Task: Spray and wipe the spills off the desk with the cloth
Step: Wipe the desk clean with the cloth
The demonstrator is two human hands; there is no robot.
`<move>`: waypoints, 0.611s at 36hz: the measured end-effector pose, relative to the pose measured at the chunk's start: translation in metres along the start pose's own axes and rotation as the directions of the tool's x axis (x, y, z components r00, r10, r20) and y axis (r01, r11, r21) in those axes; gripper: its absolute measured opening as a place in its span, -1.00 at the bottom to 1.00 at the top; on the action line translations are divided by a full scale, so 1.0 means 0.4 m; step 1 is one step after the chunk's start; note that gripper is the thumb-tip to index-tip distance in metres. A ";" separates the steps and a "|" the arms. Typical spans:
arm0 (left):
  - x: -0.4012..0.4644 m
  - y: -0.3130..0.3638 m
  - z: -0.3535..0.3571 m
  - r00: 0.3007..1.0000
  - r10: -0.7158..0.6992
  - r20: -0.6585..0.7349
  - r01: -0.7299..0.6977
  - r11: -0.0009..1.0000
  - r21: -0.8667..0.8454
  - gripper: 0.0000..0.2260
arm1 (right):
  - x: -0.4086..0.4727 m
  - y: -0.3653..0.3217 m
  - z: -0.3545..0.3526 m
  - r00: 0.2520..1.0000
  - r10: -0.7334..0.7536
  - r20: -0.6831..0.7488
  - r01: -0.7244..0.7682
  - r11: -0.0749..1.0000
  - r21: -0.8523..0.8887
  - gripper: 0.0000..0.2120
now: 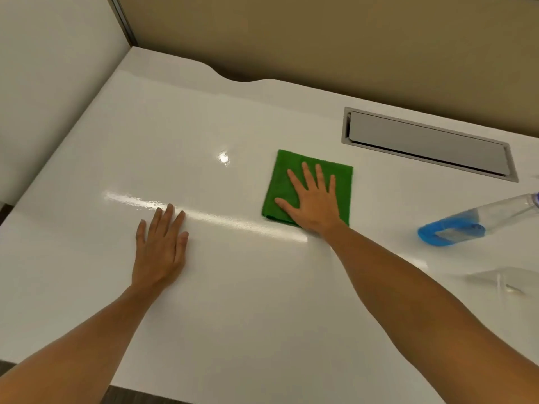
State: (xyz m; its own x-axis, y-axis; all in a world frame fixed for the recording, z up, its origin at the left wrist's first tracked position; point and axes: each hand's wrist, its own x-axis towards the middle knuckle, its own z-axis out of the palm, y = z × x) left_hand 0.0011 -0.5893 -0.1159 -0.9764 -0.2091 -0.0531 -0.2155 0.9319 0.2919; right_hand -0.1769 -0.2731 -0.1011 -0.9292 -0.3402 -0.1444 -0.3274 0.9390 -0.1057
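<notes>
Two bare forearms reach in from the near edge of the white worktop (pixel 87 176), one from each lower corner. At the end of one, the left hand (pixel 160 246) lies flat, palm down, fingers straight and close together, holding nothing and resting directly on the glossy surface. Farther out, the right hand (pixel 313 199) is spread wide, palm down, pressing on a green cloth (pixel 280 182); its fingers are fanned out over the fabric and do not pinch or bunch it. That cloth is folded into a rough square and sits flat near the middle of the worktop, a little to the right of the left hand and well apart from it. A bright streak of reflected light runs across the surface between the two hands, and a small glare spot (pixel 223 156) shines just left of the cloth; whether any of this is wet, I cannot tell. Off to the right, a clear spray bottle (pixel 495 215) with a blue trigger lies on its side. Behind the cloth, a grey cable hatch (pixel 428 141) is set into the worktop, close to a tan partition (pixel 320 33).
</notes>
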 end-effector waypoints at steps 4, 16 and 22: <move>-0.003 0.000 -0.003 1.000 0.000 0.001 0.000 1.000 -0.001 -0.47 | -0.084 0.090 0.003 0.992 0.124 -0.008 -0.124 0.992 0.003 -0.18; -0.005 0.001 -0.002 1.000 -0.018 0.013 0.018 0.999 0.033 -0.49 | -0.454 0.160 0.050 0.975 0.223 0.021 -0.223 0.975 -0.003 -0.18; -0.003 -0.005 0.002 1.000 0.007 0.015 -0.007 0.999 0.046 -0.48 | -0.677 0.147 0.081 0.967 0.249 0.053 -0.250 0.968 0.005 -0.16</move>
State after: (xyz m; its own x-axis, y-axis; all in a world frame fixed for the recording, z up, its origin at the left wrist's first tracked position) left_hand 0.0027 -0.5905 -0.1171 -0.9779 -0.1984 -0.0658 -0.2086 0.9461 0.2478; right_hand 0.0613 -0.1275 -0.0998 -0.9709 -0.0979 -0.2185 -0.0842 0.9939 -0.0712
